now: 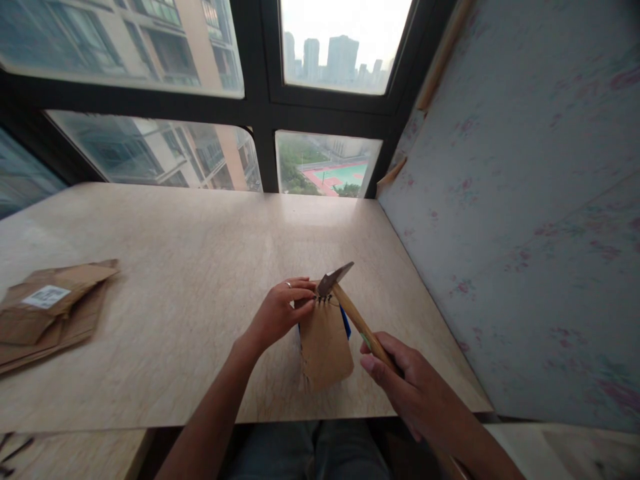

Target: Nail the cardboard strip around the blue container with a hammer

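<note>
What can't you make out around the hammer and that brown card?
Head view only.
The blue thing under the brown card: mostly covered, unidentifiable.
The dark marks at the card's top edge: too small to identify.
The hammer handle's end: hidden inside the right hand.
The label on the brown packaging: too small to read.

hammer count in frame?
1: a wooden-handled hammer in the right hand, its head just above the top edge of the brown card piece that the left hand pinches. No other in view.
</note>
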The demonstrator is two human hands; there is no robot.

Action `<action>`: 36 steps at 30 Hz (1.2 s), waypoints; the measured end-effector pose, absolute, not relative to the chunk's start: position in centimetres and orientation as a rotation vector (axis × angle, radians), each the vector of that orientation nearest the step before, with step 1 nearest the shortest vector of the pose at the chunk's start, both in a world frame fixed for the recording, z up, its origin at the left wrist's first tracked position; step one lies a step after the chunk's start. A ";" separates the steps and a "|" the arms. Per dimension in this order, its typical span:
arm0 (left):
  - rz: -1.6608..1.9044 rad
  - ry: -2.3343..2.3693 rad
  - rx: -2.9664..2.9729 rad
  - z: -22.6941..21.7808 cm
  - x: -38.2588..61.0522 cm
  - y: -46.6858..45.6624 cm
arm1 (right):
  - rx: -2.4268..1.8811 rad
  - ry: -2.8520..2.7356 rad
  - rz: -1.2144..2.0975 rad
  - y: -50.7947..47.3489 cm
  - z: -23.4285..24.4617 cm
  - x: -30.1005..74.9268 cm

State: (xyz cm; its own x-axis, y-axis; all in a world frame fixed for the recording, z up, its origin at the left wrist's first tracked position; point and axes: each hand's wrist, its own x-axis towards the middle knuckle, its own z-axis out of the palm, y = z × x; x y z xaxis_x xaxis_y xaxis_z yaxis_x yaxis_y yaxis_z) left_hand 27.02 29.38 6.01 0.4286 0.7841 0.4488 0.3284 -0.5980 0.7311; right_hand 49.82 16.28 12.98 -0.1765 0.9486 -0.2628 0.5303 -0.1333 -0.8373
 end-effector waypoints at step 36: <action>1.199 0.974 2.035 4.7 27.5 28.6 | -1.716 -1.839 1.116 16.2 12.0 48.5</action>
State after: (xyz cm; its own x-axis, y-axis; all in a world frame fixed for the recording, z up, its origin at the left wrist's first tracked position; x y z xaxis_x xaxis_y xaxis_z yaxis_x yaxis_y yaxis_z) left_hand 27.52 28.61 4.72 0.3299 0.8163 0.4742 0.2967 -0.5665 0.7688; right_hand 48.53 16.17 11.97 -0.1766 0.9563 -0.2332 0.6484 -0.0652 -0.7585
